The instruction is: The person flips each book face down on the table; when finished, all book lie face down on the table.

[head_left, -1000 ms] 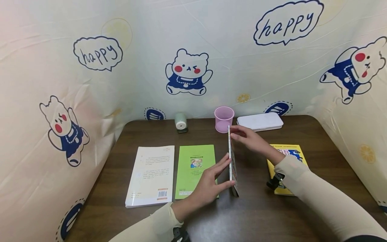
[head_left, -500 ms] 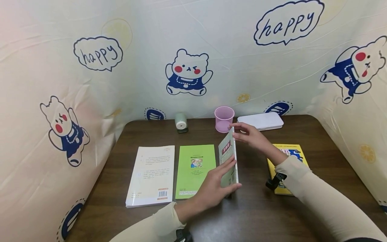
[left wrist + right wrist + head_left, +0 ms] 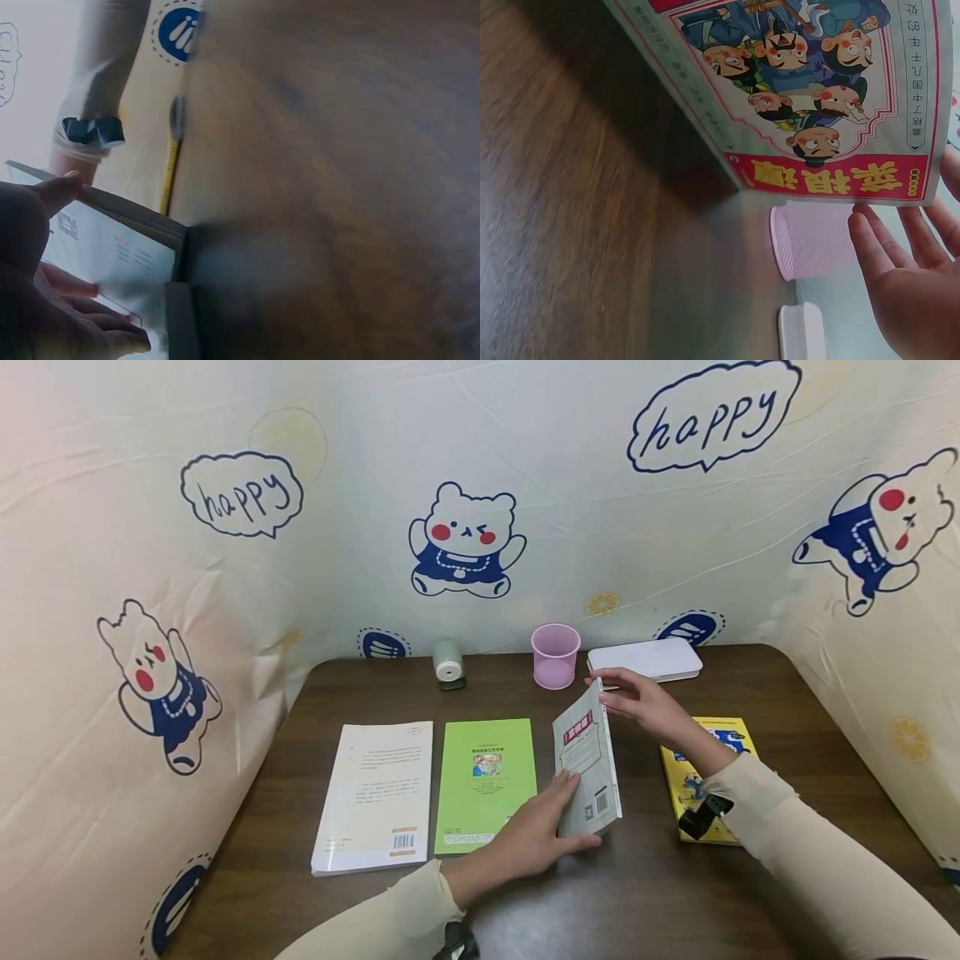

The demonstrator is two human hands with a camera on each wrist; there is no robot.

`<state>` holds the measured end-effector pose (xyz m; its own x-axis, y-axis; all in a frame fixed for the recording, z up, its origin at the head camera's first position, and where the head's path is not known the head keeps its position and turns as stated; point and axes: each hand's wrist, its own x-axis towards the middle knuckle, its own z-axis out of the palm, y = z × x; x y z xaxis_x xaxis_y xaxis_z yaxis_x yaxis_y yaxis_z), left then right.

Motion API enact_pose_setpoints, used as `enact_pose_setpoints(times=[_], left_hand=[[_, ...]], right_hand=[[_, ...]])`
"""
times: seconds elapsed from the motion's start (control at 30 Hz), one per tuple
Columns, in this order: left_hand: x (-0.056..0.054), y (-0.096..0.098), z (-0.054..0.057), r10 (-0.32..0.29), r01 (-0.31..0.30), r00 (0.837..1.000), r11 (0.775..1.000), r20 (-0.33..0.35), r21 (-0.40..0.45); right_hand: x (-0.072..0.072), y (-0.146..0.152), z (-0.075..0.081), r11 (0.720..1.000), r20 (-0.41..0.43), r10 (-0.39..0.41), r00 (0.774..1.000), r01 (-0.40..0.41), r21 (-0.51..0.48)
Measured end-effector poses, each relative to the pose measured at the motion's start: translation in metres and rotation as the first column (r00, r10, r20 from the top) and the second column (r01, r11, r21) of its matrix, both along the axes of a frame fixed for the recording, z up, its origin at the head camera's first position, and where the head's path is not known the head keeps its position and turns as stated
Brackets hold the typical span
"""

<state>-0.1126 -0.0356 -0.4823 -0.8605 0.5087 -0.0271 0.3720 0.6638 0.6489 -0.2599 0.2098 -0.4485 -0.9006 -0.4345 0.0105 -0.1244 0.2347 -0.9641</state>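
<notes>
A thin pale grey-green paperback (image 3: 585, 752) is tilted between my hands, its barcoded back cover turned up and to the left. My left hand (image 3: 525, 835) holds its lower part, with fingers along the back cover and thumb at the edge. At the top edge my right hand (image 3: 648, 706) grips with its fingertips. The right wrist view shows the front cover (image 3: 810, 82), with cartoon figures and red title bands. Left of the hands lie a green book (image 3: 483, 785) and a white book (image 3: 378, 793). A yellow book (image 3: 708, 777) lies partly behind the right forearm.
Along the back of the brown table (image 3: 360, 693) stand a small pale green object (image 3: 448, 662) with a white round end and a pink cup (image 3: 555, 656). A white flat case (image 3: 645, 660) lies to their right. A printed cloth (image 3: 337, 568) hangs around the table.
The paperback has turned from edge-on to showing its back cover, tilting and shifting slightly right. Both hands have moved right with it. The books on the table stay put.
</notes>
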Motion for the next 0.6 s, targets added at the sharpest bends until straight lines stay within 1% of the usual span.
enact_pose_setpoints(times=[0.07, 0.13, 0.3, 0.47, 0.6], left_hand=[[0.0, 0.0, -0.004, -0.008, 0.009, 1.0, 0.999, 0.012, -0.044], [-0.001, 0.0, -0.008, -0.025, 0.025, 1.0, 0.997, 0.007, -0.076], [-0.002, 0.001, -0.014, -0.077, 0.069, 0.996, 0.986, -0.045, -0.151], [-0.002, 0.0, -0.017, -0.125, 0.096, 0.987, 0.96, -0.098, -0.261], [-0.003, 0.0, -0.018, -0.159, 0.118, 0.981, 0.942, -0.109, -0.315]], right_hand=[[0.001, 0.004, -0.002, 1.0, 0.003, 0.002, 1.0, -0.002, 0.004], [0.002, 0.008, -0.003, 1.0, 0.002, 0.007, 1.0, -0.007, 0.004], [0.005, 0.018, -0.007, 1.0, 0.003, 0.017, 1.0, -0.017, 0.02], [0.005, 0.026, -0.013, 0.998, 0.008, 0.024, 1.0, -0.025, 0.052], [0.004, 0.033, -0.019, 0.995, -0.006, 0.035, 0.999, -0.035, 0.09]])
